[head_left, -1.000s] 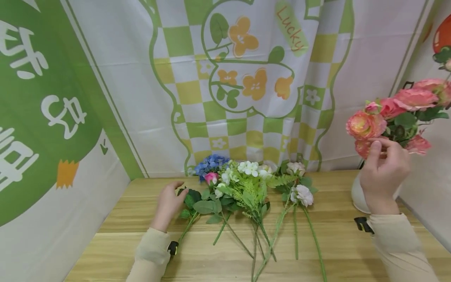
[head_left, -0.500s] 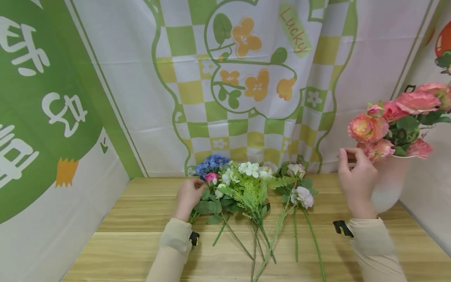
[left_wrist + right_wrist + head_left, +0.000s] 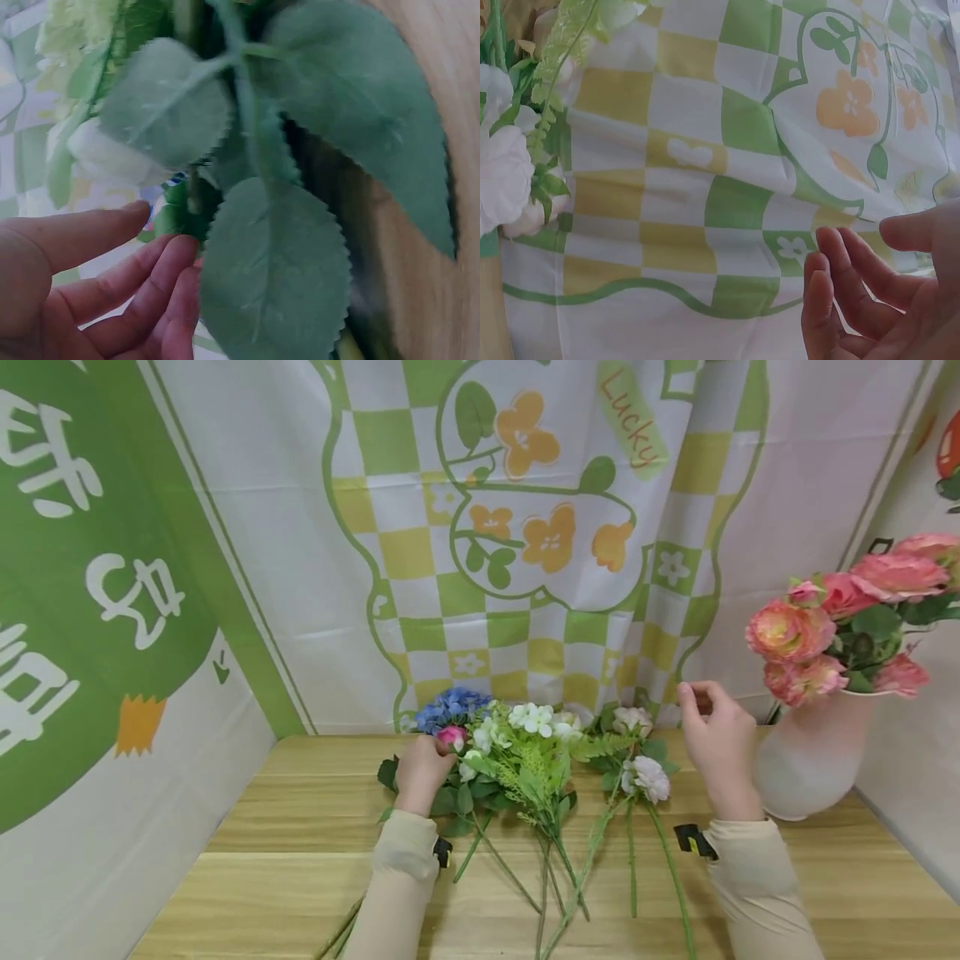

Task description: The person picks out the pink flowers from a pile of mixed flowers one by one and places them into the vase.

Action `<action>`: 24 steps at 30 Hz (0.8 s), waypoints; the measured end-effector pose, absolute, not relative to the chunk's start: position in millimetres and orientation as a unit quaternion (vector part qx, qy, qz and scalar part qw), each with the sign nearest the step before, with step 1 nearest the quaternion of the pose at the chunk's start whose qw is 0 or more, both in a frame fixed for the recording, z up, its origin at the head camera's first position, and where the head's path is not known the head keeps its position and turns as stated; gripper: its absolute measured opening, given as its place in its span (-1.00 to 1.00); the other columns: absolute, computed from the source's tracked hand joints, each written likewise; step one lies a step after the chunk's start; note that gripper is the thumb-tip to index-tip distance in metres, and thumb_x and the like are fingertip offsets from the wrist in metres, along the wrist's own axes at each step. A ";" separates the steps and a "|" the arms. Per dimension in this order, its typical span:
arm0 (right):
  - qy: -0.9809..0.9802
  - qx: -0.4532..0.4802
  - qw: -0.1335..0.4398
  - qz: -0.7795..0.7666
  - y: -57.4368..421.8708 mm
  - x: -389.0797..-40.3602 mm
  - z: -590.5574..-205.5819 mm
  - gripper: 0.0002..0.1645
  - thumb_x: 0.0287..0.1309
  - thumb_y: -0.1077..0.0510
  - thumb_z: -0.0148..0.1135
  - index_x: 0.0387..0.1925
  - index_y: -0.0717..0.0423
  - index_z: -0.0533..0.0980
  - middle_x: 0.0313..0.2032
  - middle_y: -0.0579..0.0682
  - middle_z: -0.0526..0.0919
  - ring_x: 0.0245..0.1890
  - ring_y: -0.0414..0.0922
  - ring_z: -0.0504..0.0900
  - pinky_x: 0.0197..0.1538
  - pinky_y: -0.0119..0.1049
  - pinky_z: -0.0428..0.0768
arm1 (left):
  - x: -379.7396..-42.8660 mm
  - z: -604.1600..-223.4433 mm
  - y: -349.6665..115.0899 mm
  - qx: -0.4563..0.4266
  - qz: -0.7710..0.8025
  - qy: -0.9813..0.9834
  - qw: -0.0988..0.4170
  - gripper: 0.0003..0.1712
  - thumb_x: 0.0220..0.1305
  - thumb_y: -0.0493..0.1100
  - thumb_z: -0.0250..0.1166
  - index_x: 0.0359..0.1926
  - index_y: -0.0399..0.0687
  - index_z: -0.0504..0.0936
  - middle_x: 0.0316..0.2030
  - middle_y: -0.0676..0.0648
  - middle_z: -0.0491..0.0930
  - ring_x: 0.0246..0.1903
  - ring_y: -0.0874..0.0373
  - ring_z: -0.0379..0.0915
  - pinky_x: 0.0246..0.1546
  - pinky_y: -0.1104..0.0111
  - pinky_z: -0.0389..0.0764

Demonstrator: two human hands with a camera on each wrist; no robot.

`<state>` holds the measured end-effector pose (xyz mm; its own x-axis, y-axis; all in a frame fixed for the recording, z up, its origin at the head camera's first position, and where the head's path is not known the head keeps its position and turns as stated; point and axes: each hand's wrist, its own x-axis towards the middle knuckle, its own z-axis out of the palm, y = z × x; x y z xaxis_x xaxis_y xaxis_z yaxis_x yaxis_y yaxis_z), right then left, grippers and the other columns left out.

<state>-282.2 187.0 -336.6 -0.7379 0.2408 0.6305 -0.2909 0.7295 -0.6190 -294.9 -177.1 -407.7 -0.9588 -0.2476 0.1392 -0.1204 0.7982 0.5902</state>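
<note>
My left hand (image 3: 422, 772) is right at the pink rosebud (image 3: 452, 737), beside the blue hydrangea (image 3: 453, 706). In the left wrist view, its thumb and fingers stand apart near green serrated leaves (image 3: 274, 270), and a white bloom (image 3: 116, 157) shows behind. Over the table to the left of the vase, my right hand (image 3: 720, 747) hovers with loosely bent fingers and nothing in them. Nearest to it are pale, blush-white flowers (image 3: 645, 778). White blossoms (image 3: 534, 718) and light green sprigs (image 3: 528, 777) lie in the middle of the row.
A white-pink vase (image 3: 806, 768) at the right holds coral-pink flowers (image 3: 791, 631). Several green stems (image 3: 592, 860) spread toward the front of the wooden table (image 3: 255, 860). More stems (image 3: 345, 931) show beside the left forearm. A patterned cloth (image 3: 540, 635) hangs behind.
My left hand has moved right, from the dark leaves to the pink rosebud. My right hand has moved left, away from the coral flowers, which stand in the vase.
</note>
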 end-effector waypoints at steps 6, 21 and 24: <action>-0.877 0.018 0.313 0.363 180.9 -280.0 -339.9 -0.48 0.38 -0.17 -0.10 -0.27 0.14 0.59 -0.39 0.11 0.68 -0.46 0.00 0.56 -0.37 -0.23 0.42 | -299.7 -415.9 -169.0 0.125 -0.252 -0.956 0.081 -0.48 0.13 -0.07 0.34 -0.74 0.02 0.19 -0.78 0.06 0.15 -0.75 0.15 0.21 -0.75 0.35 0.21; -0.906 0.027 0.231 0.355 177.8 -292.6 -359.3 -0.41 0.39 -0.21 -0.17 -0.16 0.19 0.57 -0.33 0.16 0.68 -0.40 0.02 0.59 -0.35 -0.20 0.48 | -306.9 -425.9 -172.4 0.149 -0.308 -0.938 0.062 -0.52 0.10 -0.09 0.36 -0.75 0.02 0.25 -0.77 0.04 0.25 -0.74 0.13 0.28 -0.75 0.34 0.27; -0.908 0.025 0.225 0.352 177.7 -296.1 -364.4 -0.41 0.40 -0.20 -0.17 -0.16 0.19 0.57 -0.32 0.17 0.68 -0.36 0.06 0.61 -0.30 -0.13 0.51 | -307.2 -426.7 -173.7 0.146 -0.317 -0.935 0.060 -0.50 0.11 -0.11 0.33 -0.80 0.04 0.24 -0.81 0.06 0.21 -0.76 0.16 0.23 -0.76 0.37 0.24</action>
<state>-296.1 177.7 -364.4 -0.8972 0.1122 0.4271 -0.2047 0.7514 -0.6273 -307.2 -173.7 -426.7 -0.9503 -0.3107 0.0205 -0.2343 0.7567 0.6103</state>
